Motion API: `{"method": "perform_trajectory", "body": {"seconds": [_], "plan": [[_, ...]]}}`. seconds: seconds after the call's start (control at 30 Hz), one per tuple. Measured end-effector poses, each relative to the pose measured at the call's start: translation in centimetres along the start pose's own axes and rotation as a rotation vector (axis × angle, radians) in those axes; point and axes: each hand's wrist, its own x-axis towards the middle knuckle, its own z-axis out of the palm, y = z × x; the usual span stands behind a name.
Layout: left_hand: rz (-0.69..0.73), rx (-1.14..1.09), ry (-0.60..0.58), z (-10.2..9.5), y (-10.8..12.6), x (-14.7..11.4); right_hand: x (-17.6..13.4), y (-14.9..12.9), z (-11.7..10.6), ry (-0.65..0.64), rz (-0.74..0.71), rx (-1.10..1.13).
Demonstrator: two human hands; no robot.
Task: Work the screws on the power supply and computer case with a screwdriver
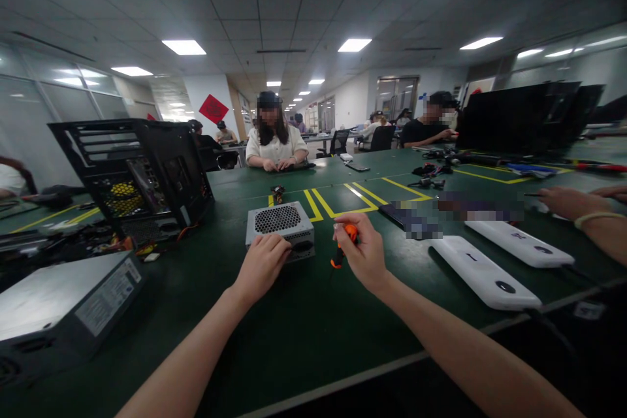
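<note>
A grey metal power supply unit (279,217) with a honeycomb grille on top rests on the green table in front of me. My left hand (264,261) is on its near left side, fingers together and curled over the top edge; the thumb is hidden. Just right of the unit, my right hand (366,251) is closed around the orange and black handle of a screwdriver (336,258). The screwdriver's thin shaft points down, apart from the unit; its tip is hard to make out.
An open black computer case (171,170) and a larger power supply (63,294) stand left. White power banks (480,271) and a phone (409,219) lie right, near a co-worker's hands (571,201). A person (277,144) sits opposite; a dark monitor (519,121) stands right.
</note>
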Motion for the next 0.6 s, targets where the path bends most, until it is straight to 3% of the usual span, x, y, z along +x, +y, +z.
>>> {"method": "perform_trajectory", "body": {"seconds": [0.13, 0.27, 0.6], "plan": [[-0.068, -0.161, -0.168, -1.4, -0.5, -0.2, -0.1, -0.1, 0.1, -0.061, -0.030, -0.007], [-0.067, -0.172, -0.338, -1.4, -0.4, -0.3, -0.1, -0.3, 0.1, -0.101, -0.055, -0.044], [-0.100, -0.037, -0.375, 0.5, 0.7, -0.7, 0.0, -0.9, 0.3, -0.168, -0.045, -0.050]]}}
